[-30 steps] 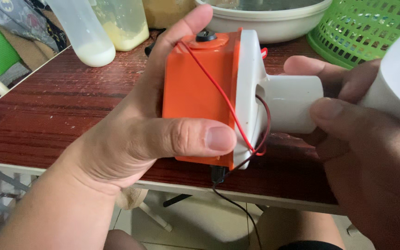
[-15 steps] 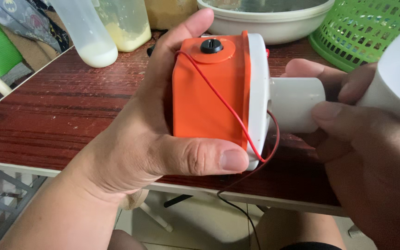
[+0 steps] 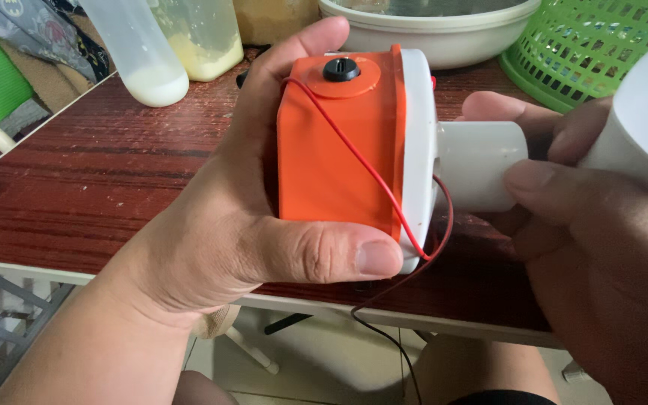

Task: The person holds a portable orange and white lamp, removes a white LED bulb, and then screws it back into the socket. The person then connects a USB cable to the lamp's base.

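Orange box (image 3: 339, 157) clasped in left hand (image 3: 241, 225) above tabletop (image 3: 99, 172); white tube (image 3: 481, 165) pinched by right hand (image 3: 594, 240). Probably light, rigid plastic; thin red wire (image 3: 361, 161) looks fragile, so best gripped by flat sides.

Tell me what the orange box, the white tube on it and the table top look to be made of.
Orange box, gripped by the left hand: likely moulded plastic, smooth with a soft sheen and rounded edges. White tube, pinched by the right hand: probably plastic too, matte and evenly white. Table top: dark red-brown wood or a wood-look laminate; streaky grain shows, but the glossy finish leaves it open.
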